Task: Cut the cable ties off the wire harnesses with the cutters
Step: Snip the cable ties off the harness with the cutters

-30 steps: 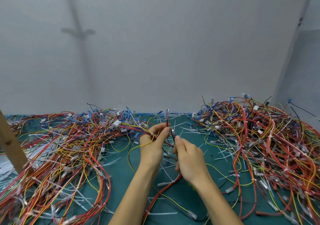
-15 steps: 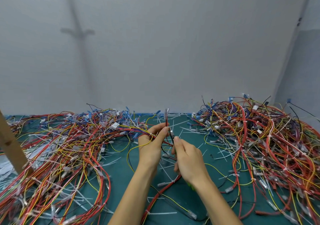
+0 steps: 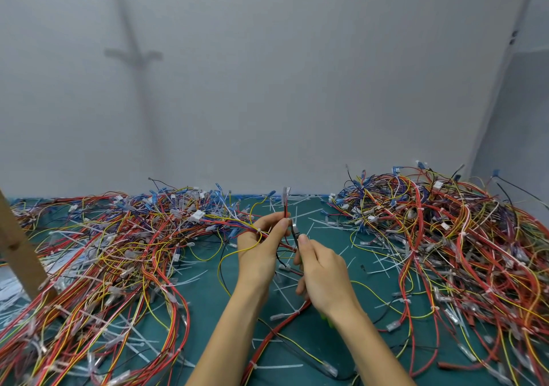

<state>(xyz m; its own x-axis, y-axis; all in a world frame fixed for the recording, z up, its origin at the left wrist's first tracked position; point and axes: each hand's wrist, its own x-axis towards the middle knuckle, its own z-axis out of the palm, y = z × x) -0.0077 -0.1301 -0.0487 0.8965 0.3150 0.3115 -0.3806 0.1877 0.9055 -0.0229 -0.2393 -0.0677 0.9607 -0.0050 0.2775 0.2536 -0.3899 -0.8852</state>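
Harness [image 3: 285,207] upright, pinched in left grip [image 3: 260,252] above worktop [image 3: 326,246] | cutters [image 3: 294,227] held in right grip [image 3: 325,278], tip just right of wires (tie too small to place) | judgement: cut runs across the vertical axis

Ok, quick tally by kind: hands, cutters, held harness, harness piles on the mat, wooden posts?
Hands: 2, left hand, right hand
Cutters: 1
Held harness: 1
Harness piles: 2, left pile, right pile
Wooden post: 1
Total: 7
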